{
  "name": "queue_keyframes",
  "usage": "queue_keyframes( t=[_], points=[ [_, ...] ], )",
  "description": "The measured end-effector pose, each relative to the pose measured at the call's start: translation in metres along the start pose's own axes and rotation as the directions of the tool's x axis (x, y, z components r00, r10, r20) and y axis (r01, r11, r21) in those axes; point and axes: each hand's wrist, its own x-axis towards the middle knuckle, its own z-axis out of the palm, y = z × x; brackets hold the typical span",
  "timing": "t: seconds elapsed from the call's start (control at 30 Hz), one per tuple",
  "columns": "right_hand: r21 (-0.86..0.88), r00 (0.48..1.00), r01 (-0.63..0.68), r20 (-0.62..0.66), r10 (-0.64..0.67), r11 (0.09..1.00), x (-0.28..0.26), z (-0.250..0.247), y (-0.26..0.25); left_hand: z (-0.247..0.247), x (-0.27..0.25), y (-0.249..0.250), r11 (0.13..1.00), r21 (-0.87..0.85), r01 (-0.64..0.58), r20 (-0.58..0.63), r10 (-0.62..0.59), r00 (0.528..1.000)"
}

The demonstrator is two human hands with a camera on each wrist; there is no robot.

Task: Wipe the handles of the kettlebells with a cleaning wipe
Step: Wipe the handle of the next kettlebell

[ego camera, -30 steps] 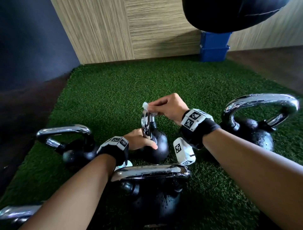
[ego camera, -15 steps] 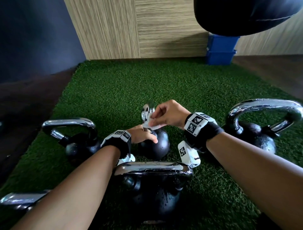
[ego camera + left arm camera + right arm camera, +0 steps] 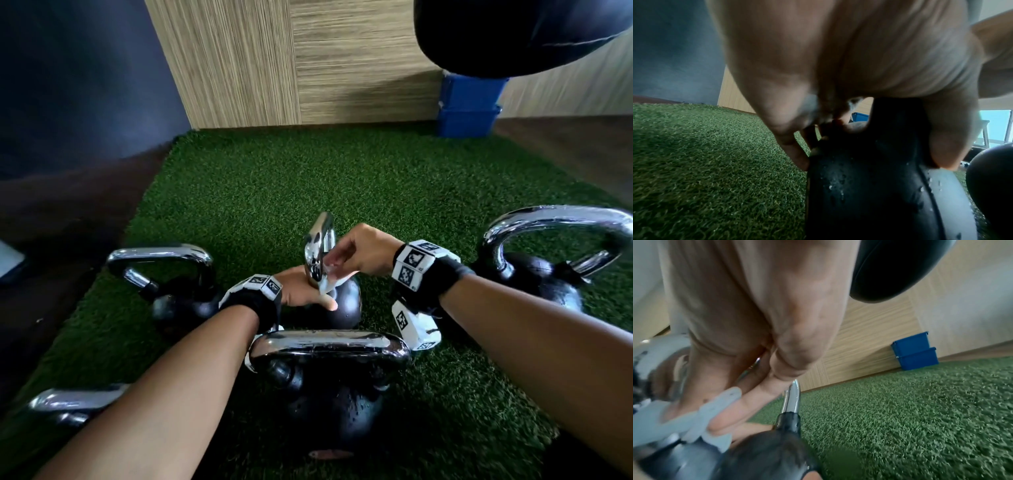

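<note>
— What is the right hand (image 3: 359,251) doing?
— Pinching the cleaning wipe (image 3: 330,279) against the chrome handle (image 3: 318,250) of the small kettlebell (image 3: 344,301), mid-turf (image 3: 342,178).
— And the left hand (image 3: 301,291)?
— Gripping that kettlebell's body, fingers curled round it.

Turf mat (image 3: 342,192): lies on the floor; carries all the kettlebells.
Centre kettlebell (image 3: 346,301): mid-mat, handle (image 3: 320,246) upright, edge-on to the head view.
Near kettlebell (image 3: 335,404): directly before the centre kettlebell, closest to the person.
Left kettlebell (image 3: 178,301): left of the centre kettlebell.
Right kettlebell (image 3: 541,284): right of the centre kettlebell, well apart.
Fifth handle (image 3: 72,402): lower-left corner, under the left forearm.
Left hand (image 3: 301,291): on the centre kettlebell's body, left of the handle.
Right hand (image 3: 359,250): right of the handle, pressing the wipe (image 3: 330,279) against it.
Stacked bins (image 3: 467,106): behind the mat, against the wall (image 3: 308,61).
</note>
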Motion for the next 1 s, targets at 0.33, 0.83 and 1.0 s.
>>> queue_keyframes(
  t=[0.33, 0.83, 1.0],
  points=[
    [0.021, 0.975, -0.066, 0.214, 0.060, 0.998, -0.014, 0.010, 0.000, 0.006, -0.010, -0.005, 0.998, 0.009, -0.061, -0.017, 0.061, 0.998],
    [0.232, 0.990, -0.086, 0.127, 0.057, 0.969, -0.008, 0.019, 0.013, 0.011, -0.014, 0.001, 0.990, 0.119, -0.076, -0.009, 0.078, 0.997],
    [0.263, 0.976, -0.099, 0.212, 0.043, 0.960, -0.008, 0.016, 0.006, 0.016, -0.011, -0.005, 0.983, 0.183, -0.020, -0.020, 0.024, 0.999]
  ],
)
